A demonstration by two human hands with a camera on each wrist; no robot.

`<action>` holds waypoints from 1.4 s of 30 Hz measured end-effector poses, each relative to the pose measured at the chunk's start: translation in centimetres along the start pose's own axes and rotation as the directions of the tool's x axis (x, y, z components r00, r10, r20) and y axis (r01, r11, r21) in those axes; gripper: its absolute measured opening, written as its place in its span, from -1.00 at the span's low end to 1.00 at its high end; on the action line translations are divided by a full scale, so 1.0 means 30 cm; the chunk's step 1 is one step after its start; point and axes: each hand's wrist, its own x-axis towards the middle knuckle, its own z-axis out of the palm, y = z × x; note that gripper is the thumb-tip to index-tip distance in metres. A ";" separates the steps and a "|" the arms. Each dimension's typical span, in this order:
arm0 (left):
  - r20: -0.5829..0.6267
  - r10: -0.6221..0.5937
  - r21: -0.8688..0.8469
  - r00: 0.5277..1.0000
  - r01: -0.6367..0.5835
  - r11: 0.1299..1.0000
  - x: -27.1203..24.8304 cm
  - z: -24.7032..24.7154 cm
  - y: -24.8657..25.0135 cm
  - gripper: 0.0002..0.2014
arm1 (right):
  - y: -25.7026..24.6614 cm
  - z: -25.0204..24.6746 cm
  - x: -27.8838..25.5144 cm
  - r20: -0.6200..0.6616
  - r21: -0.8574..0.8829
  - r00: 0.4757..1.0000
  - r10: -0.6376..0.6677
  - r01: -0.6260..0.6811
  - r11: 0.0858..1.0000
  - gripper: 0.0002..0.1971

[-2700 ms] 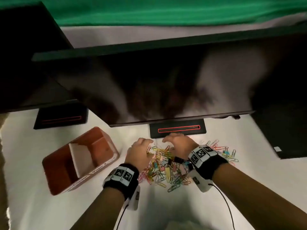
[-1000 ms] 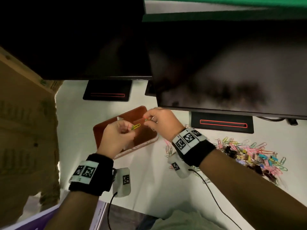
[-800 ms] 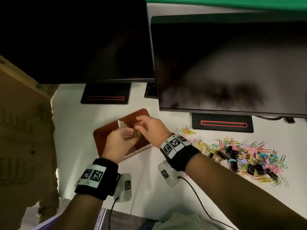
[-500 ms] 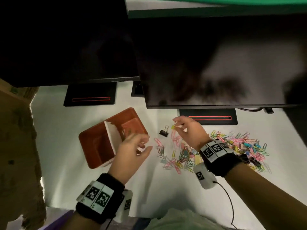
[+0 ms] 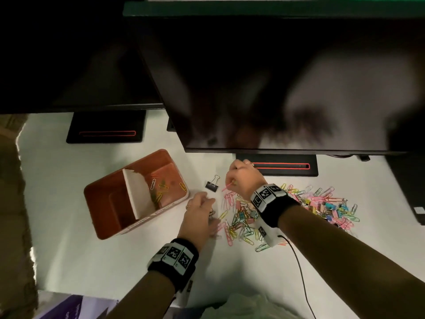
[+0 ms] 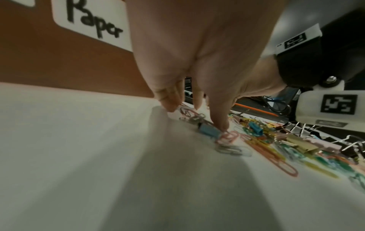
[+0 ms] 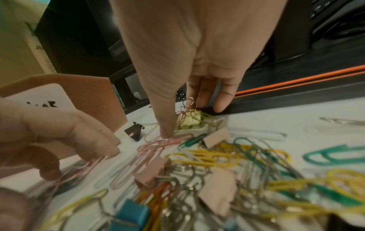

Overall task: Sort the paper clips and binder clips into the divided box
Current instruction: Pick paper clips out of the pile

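Note:
An orange divided box [image 5: 103,181] stands at left, a white divider [image 5: 138,196] across it. Several paper clips [image 5: 161,185] lie in its right compartment; the near wall [image 6: 59,62] bears a label "Paper". A mixed pile of coloured clips [image 5: 287,210] spreads to the right. A black binder clip [image 5: 211,185] lies alone between box and pile. My left hand [image 5: 210,203] is down on the pile's left edge, fingers and thumb around pink paper clips [image 7: 88,164]. My right hand [image 5: 231,183] pinches a yellow binder clip [image 7: 189,120], with a pink clip sticking out.
Two dark monitors overhang the white desk, their black stands [image 5: 105,130] [image 5: 282,165] behind the box and pile. A cardboard box [image 5: 11,203] fills the left edge. A purple box [image 5: 76,307] sits at the near edge. A cable [image 5: 299,268] trails from my right wrist.
Both hands left the box, where they had been together over its right compartment. The left hand came down onto the pile's left edge; the right hand stays at the pile's far edge.

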 end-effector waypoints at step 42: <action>0.032 0.004 -0.070 0.999 -0.002 0.998 0.066 -0.048 -0.027 -0.94 | 0.102 0.001 -0.124 0.169 0.092 0.968 0.184 -0.201 0.975 -0.74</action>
